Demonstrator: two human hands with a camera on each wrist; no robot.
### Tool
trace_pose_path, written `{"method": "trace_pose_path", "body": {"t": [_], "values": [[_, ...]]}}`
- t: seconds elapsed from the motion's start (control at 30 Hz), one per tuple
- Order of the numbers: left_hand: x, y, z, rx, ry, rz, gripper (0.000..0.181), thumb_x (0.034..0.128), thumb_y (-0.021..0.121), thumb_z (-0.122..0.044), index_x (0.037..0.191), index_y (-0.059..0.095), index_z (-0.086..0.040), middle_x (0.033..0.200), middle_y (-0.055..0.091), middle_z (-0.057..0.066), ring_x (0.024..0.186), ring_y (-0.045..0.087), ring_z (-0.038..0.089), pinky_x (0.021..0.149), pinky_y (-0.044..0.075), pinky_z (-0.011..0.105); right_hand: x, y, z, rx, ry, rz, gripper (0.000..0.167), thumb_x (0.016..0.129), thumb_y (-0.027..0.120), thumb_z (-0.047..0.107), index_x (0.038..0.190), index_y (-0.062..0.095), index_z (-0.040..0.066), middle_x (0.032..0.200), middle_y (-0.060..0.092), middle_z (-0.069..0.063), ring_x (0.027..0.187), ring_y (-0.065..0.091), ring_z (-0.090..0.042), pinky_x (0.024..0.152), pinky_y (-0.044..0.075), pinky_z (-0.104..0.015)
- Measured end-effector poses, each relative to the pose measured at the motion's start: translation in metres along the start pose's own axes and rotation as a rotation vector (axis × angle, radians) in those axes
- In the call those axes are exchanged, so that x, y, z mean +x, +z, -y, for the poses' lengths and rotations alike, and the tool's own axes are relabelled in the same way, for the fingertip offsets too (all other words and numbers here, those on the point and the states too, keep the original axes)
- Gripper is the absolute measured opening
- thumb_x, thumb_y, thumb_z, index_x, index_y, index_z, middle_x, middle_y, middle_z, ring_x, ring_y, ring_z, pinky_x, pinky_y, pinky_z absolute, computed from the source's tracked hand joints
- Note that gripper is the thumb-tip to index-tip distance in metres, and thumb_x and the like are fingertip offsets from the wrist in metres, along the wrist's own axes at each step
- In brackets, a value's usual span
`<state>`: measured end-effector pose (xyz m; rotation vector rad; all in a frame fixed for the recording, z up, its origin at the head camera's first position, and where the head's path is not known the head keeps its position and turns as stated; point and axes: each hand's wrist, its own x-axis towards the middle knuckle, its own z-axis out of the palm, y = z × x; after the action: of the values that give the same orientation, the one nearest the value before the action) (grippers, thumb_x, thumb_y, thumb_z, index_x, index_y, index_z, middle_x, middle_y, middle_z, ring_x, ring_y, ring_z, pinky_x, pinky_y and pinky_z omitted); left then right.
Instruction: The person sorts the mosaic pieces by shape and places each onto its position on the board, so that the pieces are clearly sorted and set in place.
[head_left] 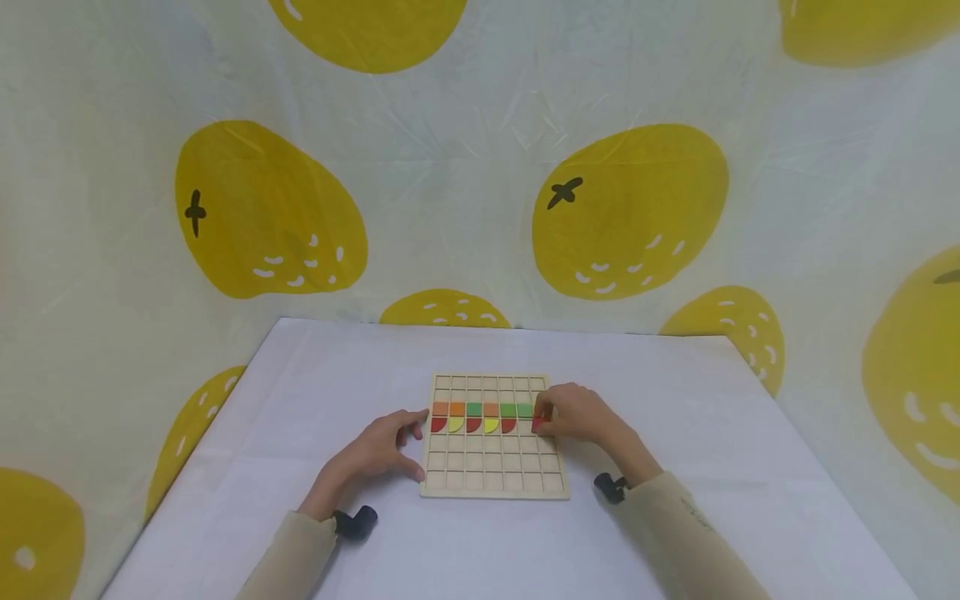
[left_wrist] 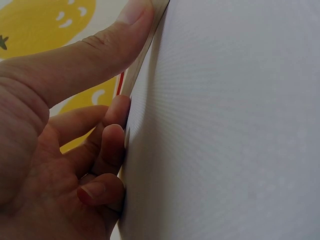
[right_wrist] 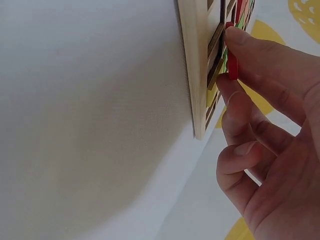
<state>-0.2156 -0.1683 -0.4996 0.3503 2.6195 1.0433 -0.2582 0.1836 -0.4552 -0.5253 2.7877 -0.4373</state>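
A wooden grid board (head_left: 495,482) lies flat on the table. One row holds orange and green tiles; the row below holds red and yellow quarter-round pieces. My right hand (head_left: 581,412) is over the board's right side, pinching a red piece (right_wrist: 233,60) between thumb and index finger. In the right wrist view that piece stands edge-on above the cells, with a yellow piece (right_wrist: 211,95) close by. My left hand (head_left: 375,446) rests at the board's left edge, thumb near the front corner and fingers farther back, spread and loosely bent. Part of the right column is hidden by my right hand.
A white cloth covers the table (head_left: 337,367). Behind it hangs a pale curtain (head_left: 450,167) printed with yellow fruit. Each wrist carries a black camera mount, one on the left (head_left: 356,523) and one on the right (head_left: 611,487).
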Motion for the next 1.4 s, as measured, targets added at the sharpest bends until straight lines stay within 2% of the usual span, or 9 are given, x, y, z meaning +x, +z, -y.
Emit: {"method": "trace_pose_path", "body": {"t": [0.4,0.7,0.97,1.4], "values": [[-0.001,0.000,-0.001,0.001,-0.007,-0.006,0.102,0.0634,0.099,-0.029,0.153,0.052,-0.013,0.102,0.058,-0.008,0.096,0.048,0.014,0.078,0.042,0.028,0.001,0.001,0.007,-0.030,-0.020,-0.015,0.014,0.084,0.086,0.028,0.093,0.075,0.024,0.081,0.063,0.009,0.082,0.055,-0.014,0.077,0.046,-0.032],[-0.001,0.000,-0.001,-0.003,-0.004,-0.005,0.102,0.0638,0.099,-0.029,0.153,0.052,-0.013,0.103,0.058,-0.008,0.096,0.048,0.014,0.078,0.042,0.028,0.001,0.001,0.011,0.004,-0.043,-0.019,0.013,0.084,0.087,0.027,0.091,0.077,0.023,0.084,0.065,0.010,0.085,0.055,-0.014,0.081,0.047,-0.034],[-0.001,0.001,0.001,-0.012,0.009,-0.004,0.102,0.0635,0.099,-0.028,0.153,0.052,-0.013,0.103,0.057,-0.008,0.096,0.048,0.014,0.077,0.041,0.027,0.003,0.001,0.014,-0.005,-0.096,-0.021,0.012,0.085,0.086,0.024,0.093,0.078,0.021,0.088,0.068,0.009,0.085,0.055,-0.013,0.083,0.048,-0.035],[0.000,0.001,0.002,-0.006,0.005,-0.008,0.103,0.0635,0.099,-0.030,0.153,0.051,-0.013,0.103,0.058,-0.009,0.096,0.048,0.014,0.079,0.042,0.028,0.006,0.002,0.015,0.016,-0.089,-0.010,0.011,0.086,0.084,0.020,0.095,0.077,0.020,0.091,0.070,0.008,0.086,0.056,-0.014,0.084,0.049,-0.037]]}}
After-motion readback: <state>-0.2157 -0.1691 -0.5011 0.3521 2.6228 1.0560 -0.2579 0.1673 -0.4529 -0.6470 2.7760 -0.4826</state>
